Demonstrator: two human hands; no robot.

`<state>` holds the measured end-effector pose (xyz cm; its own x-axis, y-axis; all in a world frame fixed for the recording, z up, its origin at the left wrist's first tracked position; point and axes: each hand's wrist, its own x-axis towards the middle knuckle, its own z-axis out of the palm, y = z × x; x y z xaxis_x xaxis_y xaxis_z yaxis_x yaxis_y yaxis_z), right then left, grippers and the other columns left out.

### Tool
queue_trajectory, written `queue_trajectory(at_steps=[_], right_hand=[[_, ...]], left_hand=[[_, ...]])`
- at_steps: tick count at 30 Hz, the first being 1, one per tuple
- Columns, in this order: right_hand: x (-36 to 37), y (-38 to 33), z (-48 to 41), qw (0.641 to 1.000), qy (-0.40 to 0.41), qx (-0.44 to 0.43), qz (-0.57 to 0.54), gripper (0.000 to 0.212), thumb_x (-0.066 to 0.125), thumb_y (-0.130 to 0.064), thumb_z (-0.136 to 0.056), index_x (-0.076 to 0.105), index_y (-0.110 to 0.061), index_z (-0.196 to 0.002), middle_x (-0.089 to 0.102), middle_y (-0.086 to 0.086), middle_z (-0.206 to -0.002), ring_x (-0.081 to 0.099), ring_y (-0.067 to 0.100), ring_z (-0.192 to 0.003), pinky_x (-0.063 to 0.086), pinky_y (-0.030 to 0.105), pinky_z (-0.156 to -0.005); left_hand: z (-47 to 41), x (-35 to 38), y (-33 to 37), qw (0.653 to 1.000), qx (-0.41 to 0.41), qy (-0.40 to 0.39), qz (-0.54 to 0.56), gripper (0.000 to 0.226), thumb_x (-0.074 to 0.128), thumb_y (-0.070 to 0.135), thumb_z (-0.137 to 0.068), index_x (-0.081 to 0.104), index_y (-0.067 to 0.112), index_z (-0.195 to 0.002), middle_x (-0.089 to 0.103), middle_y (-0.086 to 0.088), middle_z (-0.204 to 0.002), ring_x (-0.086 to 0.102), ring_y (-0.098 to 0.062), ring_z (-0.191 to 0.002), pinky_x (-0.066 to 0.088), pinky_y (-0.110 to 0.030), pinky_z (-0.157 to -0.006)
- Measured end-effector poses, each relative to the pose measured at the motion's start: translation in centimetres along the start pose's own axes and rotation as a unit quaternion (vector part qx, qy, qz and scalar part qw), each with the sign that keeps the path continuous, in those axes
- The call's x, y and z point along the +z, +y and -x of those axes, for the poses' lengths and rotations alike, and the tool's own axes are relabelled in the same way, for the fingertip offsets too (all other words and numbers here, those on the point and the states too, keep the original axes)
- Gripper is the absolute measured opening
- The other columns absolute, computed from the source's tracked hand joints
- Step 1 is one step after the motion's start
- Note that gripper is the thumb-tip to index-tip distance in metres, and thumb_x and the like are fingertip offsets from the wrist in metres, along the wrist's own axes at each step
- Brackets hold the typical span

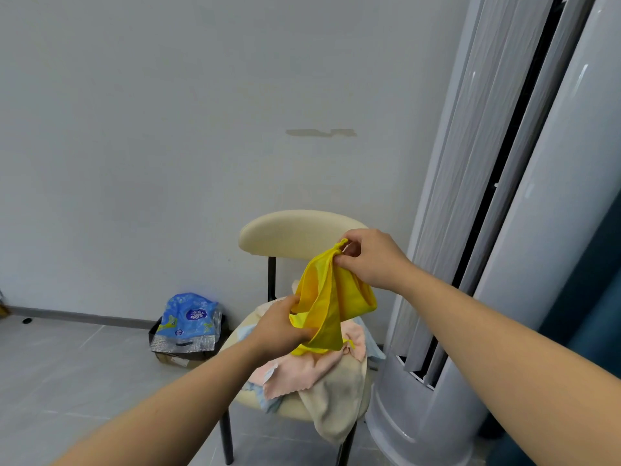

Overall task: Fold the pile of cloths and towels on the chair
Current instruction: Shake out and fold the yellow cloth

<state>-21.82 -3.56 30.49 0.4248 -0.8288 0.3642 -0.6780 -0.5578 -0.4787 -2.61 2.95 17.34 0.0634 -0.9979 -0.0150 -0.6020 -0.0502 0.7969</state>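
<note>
A yellow cloth [327, 297] hangs above the cream chair [295, 233]. My right hand [369, 258] pinches its top corner up near the backrest. Lower down, my left hand [280, 326] grips the cloth's left edge, and the bottom of the cloth drapes over that hand. On the chair seat lies a pile of cloths: a pink cloth [302, 371] on top, a beige towel [339, 405] hanging over the front edge, and a light blue cloth [265, 398] peeking out at the left. Part of the pile is hidden behind the yellow cloth.
A tall grey standing air conditioner [470, 264] stands right beside the chair on the right. On the floor left of the chair sits a cardboard box [178, 359] with a blue plastic package [190, 321] in it. A plain wall stands behind.
</note>
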Motion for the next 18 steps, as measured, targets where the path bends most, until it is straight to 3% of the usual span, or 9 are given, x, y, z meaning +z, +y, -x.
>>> queue_trajectory(at_steps=[4, 10, 13, 18], right_hand=[[-0.1, 0.3, 0.3, 1.0, -0.014, 0.002, 0.011, 0.012, 0.073, -0.028, -0.085, 0.072, -0.02, -0.095, 0.066, -0.008, -0.082, 0.059, 0.013, -0.079, 0.042, 0.025, -0.064], [-0.4, 3.9, 1.1, 0.992, -0.054, 0.074, 0.08, 0.015, 0.071, -0.026, -0.088, 0.07, -0.012, -0.094, 0.067, 0.002, -0.084, 0.061, 0.021, -0.081, 0.041, 0.028, -0.065], [0.3, 5.4, 1.7, 0.987, -0.083, 0.12, 0.073, 0.017, 0.069, -0.027, -0.089, 0.065, -0.012, -0.086, 0.067, 0.008, -0.085, 0.062, 0.026, -0.083, 0.043, 0.032, -0.064], [1.2, 6.0, 2.0, 0.984, -0.095, 0.15, 0.024, 0.02, 0.068, -0.026, -0.091, 0.068, -0.007, -0.096, 0.068, 0.016, -0.093, 0.058, 0.023, -0.079, 0.043, 0.033, -0.067]], left_hand=[[-0.3, -1.0, 0.2, 0.993, 0.014, -0.059, -0.105, 0.044, 0.067, 0.039, -0.07, 0.064, 0.023, -0.111, 0.066, 0.004, -0.109, 0.061, -0.016, -0.1, 0.053, -0.04, -0.091], [-2.2, -6.7, 3.3, 0.938, -0.03, -0.057, -0.34, 0.026, 0.068, 0.038, -0.08, 0.067, 0.012, -0.082, 0.067, -0.007, -0.081, 0.063, -0.023, -0.077, 0.05, -0.033, -0.068], [-3.1, -8.9, 6.0, 0.921, -0.054, -0.11, -0.369, 0.026, 0.063, 0.032, -0.085, 0.073, 0.008, -0.085, 0.075, -0.004, -0.077, 0.067, -0.017, -0.069, 0.058, -0.032, -0.074], [-3.4, -9.2, 7.9, 0.897, -0.087, -0.158, -0.403, 0.029, 0.058, 0.027, -0.092, 0.073, 0.005, -0.105, 0.077, -0.007, -0.087, 0.075, -0.018, -0.084, 0.061, -0.033, -0.08]])
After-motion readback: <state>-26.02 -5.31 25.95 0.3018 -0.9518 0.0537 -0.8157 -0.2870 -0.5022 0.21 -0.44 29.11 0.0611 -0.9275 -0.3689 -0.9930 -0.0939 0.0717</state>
